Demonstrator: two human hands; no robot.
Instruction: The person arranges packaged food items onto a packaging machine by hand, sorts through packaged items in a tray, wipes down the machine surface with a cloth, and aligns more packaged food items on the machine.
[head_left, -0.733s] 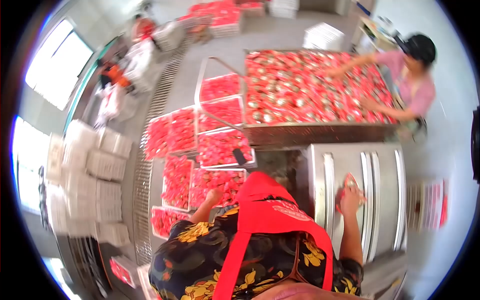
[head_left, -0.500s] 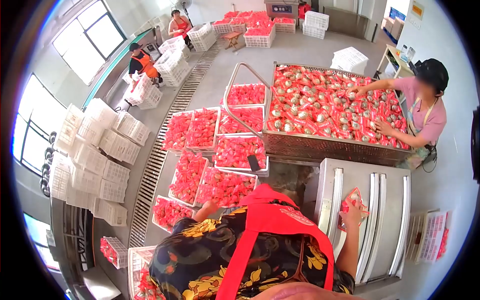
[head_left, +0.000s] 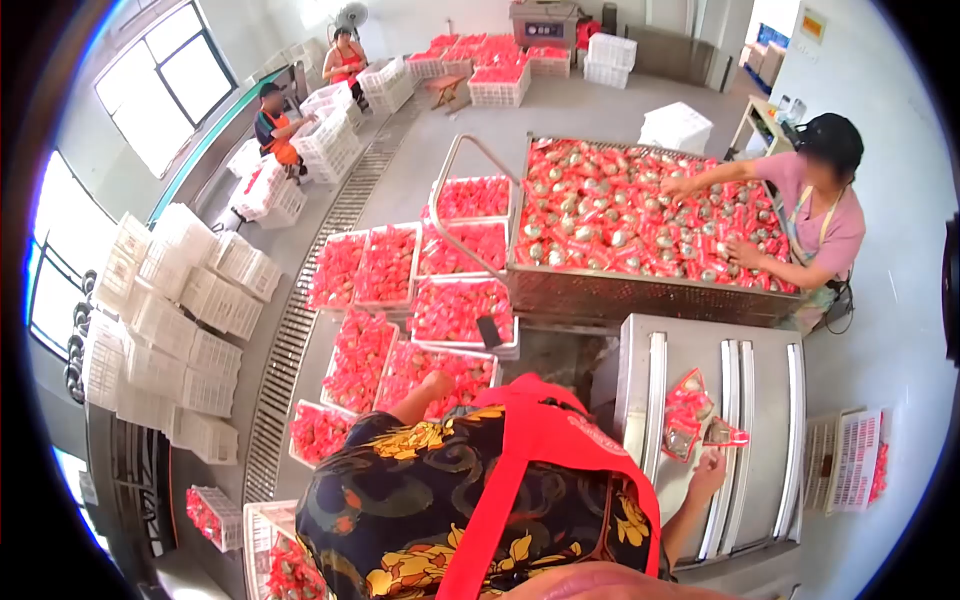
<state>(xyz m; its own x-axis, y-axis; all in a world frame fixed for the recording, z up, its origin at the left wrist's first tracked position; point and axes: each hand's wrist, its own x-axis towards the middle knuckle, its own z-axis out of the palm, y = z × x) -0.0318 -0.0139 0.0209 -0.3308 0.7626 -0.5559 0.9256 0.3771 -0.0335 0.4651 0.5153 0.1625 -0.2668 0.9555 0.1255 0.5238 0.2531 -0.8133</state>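
My left hand (head_left: 437,384) is over a white crate of red packets (head_left: 465,368), at its near side; its fingers are too small and partly hidden to read. On the right, my right hand (head_left: 709,466) is at the lower edge of a red-and-clear packet (head_left: 725,433) on the steel machine top (head_left: 765,400), fingers bent toward it; whether they grip it is unclear. Just up and left of that hand lie more red packets (head_left: 686,408), between the raised metal bars.
A large steel bin (head_left: 640,291) of red packets stands ahead, with a co-worker (head_left: 825,200) reaching in from the right. Filled crates (head_left: 460,312) stand ahead-left, a dark phone-like object (head_left: 489,331) on one. Stacked white crates (head_left: 165,320) stand left. Two people sit farther back.
My right hand has moved down and off the packet it covered, and more packets now show on the machine top. My left hand has shifted slightly up and right, over the crate.
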